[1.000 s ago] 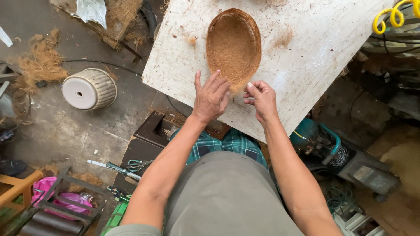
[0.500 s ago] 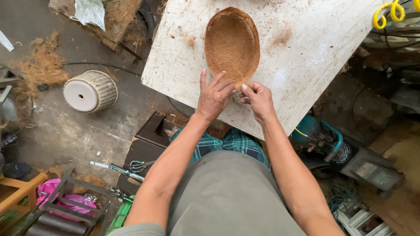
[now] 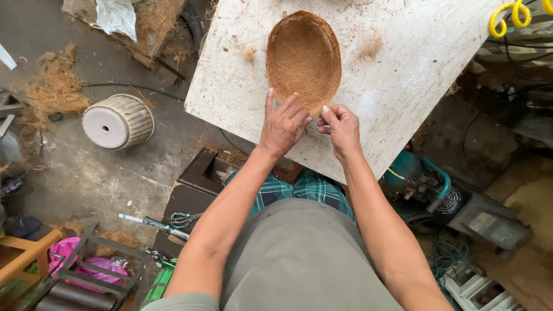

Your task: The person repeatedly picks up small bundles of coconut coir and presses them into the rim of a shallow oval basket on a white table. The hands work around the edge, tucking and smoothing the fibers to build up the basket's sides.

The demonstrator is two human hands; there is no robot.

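Observation:
An oval brown coir basket liner point(image 3: 303, 57) lies on a worn white table point(image 3: 403, 75). My left hand point(image 3: 283, 124) rests flat on the table with fingers spread, its fingertips touching the liner's near rim. My right hand point(image 3: 341, 126) is beside it, thumb and fingers pinched at the liner's near edge. Whether something small sits between those fingers cannot be made out.
On the concrete floor at left stand an upturned ribbed white pot point(image 3: 118, 121) and loose coir fibre point(image 3: 55, 95). Scissors and hand tools point(image 3: 167, 222) lie near my legs. A teal machine point(image 3: 426, 181) sits under the table's right side. Yellow hooks point(image 3: 510, 14) hang top right.
Both hands have stayed at the liner's near rim. The left hand's fingers spread flatter and the right hand pinched in closer to the edge.

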